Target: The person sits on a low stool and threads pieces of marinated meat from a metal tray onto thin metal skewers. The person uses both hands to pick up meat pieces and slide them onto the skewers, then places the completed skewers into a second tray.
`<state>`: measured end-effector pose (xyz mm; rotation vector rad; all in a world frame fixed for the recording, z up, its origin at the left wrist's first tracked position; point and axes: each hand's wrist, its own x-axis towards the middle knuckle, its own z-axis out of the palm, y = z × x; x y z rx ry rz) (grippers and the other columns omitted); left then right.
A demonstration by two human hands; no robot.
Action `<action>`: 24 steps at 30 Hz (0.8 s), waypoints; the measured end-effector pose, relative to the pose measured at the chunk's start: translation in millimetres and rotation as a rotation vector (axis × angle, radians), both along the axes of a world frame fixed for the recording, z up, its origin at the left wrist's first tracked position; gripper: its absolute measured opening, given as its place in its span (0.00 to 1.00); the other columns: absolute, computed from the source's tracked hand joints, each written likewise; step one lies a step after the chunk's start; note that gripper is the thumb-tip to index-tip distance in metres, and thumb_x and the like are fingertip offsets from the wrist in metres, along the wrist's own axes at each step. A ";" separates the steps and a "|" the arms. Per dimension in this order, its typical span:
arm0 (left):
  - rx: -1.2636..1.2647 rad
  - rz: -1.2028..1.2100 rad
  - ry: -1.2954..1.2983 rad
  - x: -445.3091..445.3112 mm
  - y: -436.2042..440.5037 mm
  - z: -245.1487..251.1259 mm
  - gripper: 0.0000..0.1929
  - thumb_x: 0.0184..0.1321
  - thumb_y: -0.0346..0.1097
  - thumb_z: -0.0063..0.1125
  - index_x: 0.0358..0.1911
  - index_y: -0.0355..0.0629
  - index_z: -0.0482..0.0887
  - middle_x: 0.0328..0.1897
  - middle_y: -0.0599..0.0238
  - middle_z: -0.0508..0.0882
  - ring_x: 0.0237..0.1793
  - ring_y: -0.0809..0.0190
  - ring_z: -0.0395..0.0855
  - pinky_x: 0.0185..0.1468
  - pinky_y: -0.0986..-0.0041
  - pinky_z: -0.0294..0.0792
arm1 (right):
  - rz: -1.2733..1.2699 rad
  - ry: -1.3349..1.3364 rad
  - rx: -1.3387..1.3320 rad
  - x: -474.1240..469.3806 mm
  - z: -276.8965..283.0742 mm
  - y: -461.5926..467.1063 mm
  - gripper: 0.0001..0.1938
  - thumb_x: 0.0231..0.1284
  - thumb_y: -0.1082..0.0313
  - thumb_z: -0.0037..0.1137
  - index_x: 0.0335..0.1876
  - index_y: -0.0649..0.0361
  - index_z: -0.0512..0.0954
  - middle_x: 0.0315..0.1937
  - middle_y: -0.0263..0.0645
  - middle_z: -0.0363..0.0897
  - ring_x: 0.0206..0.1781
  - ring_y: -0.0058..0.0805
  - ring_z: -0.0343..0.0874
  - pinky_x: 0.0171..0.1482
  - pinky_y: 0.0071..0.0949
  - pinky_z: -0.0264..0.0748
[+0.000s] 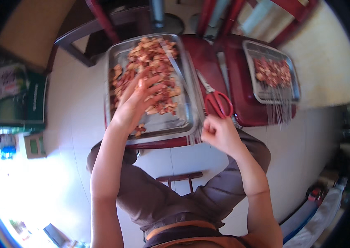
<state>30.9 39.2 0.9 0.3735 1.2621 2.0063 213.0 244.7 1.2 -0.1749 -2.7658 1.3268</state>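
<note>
A large metal tray (159, 129) in front of me holds a heap of cut raw meat pieces (153, 59). Over the heap's lower left is my left hand (136, 96), blurred, with its fingers apart; whether the fingertips touch the meat is unclear. Thin skewers (193, 108) lie along the tray's right side, their ends past the front edge. My right hand (220, 131) is curled beside those ends; whether it grips one is not visible. Just beyond it, red-handled scissors (216, 97) lie with their blades pointing away from me.
At the right, a smaller metal tray (274, 99) holds meat on skewers (272, 73), sticks jutting over its front edge. Both trays rest on dark red chair seats (240, 93). A dark wooden frame (78, 37) stands at the back left, a green box (35, 102) at the left.
</note>
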 end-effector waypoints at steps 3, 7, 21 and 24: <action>0.121 -0.200 0.018 -7.6 3.2 3.3 0.48 0.58 0.69 0.50 0.74 0.53 0.42 0.74 0.51 0.57 0.71 0.48 0.59 0.70 0.52 0.56 | 0.343 0.113 0.254 10.3 3.4 -15.6 0.09 0.40 0.76 0.61 0.23 0.56 0.70 0.16 0.35 0.74 0.19 0.29 0.77 0.24 0.26 0.71; 0.142 -0.272 -0.008 -8.1 0.9 18.0 0.51 0.57 0.69 0.50 0.74 0.55 0.36 0.74 0.49 0.57 0.70 0.46 0.61 0.69 0.53 0.58 | 0.406 0.125 0.169 9.8 -2.3 -28.7 0.10 0.42 0.76 0.60 0.32 0.57 0.72 0.23 0.33 0.77 0.21 0.29 0.78 0.26 0.27 0.73; -0.004 -0.102 0.313 19.1 6.7 3.7 0.49 0.55 0.53 0.65 0.73 0.44 0.46 0.62 0.49 0.75 0.63 0.52 0.72 0.64 0.59 0.66 | -0.182 -0.033 -0.891 -3.7 18.6 -33.4 0.06 0.71 0.69 0.44 0.43 0.64 0.71 0.20 0.32 0.71 0.16 0.10 0.58 0.19 0.11 0.53; -0.760 0.393 0.949 -24.4 -14.0 -8.8 0.25 0.58 0.27 0.58 0.61 0.37 0.70 0.44 0.58 0.86 0.43 0.60 0.86 0.46 0.70 0.77 | -0.263 0.009 -0.838 -8.5 12.3 -27.9 0.07 0.71 0.68 0.44 0.43 0.62 0.72 0.19 0.31 0.69 0.16 0.10 0.57 0.18 0.12 0.51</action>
